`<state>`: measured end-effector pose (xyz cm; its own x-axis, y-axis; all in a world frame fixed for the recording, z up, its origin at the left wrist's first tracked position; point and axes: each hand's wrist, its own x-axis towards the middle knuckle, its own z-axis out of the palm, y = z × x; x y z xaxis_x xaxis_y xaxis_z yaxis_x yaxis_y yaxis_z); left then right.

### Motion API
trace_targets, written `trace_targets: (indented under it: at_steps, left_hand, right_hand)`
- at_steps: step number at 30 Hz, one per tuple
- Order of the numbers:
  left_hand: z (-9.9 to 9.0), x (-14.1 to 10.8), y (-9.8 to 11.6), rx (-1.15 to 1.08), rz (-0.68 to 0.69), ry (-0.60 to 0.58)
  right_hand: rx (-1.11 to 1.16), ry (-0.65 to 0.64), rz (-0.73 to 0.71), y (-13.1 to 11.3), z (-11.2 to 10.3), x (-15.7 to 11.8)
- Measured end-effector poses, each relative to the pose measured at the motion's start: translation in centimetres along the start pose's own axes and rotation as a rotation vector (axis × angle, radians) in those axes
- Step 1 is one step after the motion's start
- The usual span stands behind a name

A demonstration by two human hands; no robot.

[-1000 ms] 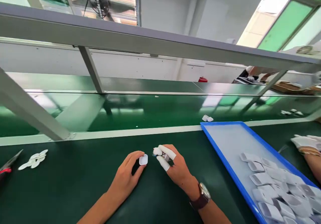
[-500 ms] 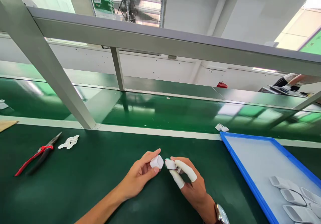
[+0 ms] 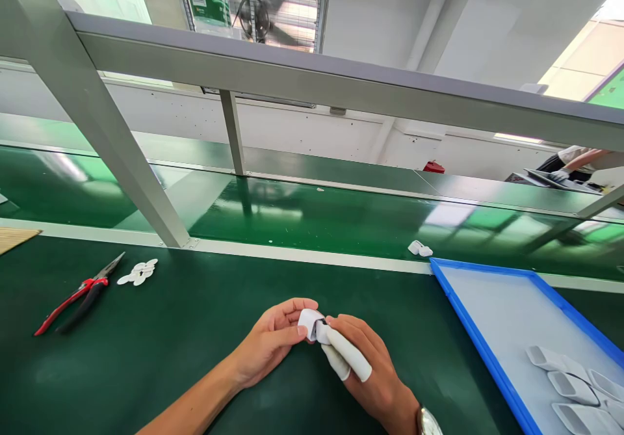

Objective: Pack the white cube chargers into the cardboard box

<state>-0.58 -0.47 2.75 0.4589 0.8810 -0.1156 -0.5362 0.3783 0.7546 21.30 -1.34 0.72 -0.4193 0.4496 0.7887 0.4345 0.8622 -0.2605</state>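
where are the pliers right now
In the head view, the pliers lie at the left on the dark green table, just left of the small flat white pieces and farther left of the left hand.

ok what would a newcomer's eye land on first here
Probably the left hand at lower centre, holding a white cap, and the right hand beside it in white finger covers. Next come the blue-edged tray at right and the red and black pliers at left.

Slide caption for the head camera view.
Left hand holds a white shell; right hand holds a part at its opening.
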Motion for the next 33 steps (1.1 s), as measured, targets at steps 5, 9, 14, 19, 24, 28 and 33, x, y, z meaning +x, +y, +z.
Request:
trace_targets:
  at_steps: [5, 9, 14, 19, 24, 28, 33]
  left_hand:
    - [-0.1, 0.0, -0.2, -0.015, -0.001, 0.006]
    - [0.0, -0.1, -0.1, -0.011, -0.002, 0.013]
    - [0.1, -0.1, -0.1, -0.015, -0.002, 0.001]
    - [0.4, -0.2, -0.5, -0.014, -0.016, 0.021]
    - [0.6, -0.2, -0.9, 0.034, -0.038, 0.013]
    - [0.3, 0.0, -1.2, 0.176, 0.074, 0.023]
    - [0.0, 0.0, -1.8, 0.314, 0.089, 0.087]
  right_hand:
    - [-0.052, -0.051, 0.02, -0.2, -0.1, -0.6]
    - [-0.072, -0.039, 0.027, -0.3, -0.1, -0.5]
    - [-0.049, -0.04, 0.051, -0.5, 0.0, 0.1]
    - [0.001, -0.016, 0.2, -1.0, 0.5, 0.4]
    - [0.043, -0.038, 0.168, -0.9, 0.9, 0.9]
    - [0.097, 0.015, 0.187, -0.5, 0.9, 1.0]
    - [0.118, 0.052, 0.202, -0.6, 0.9, 1.2]
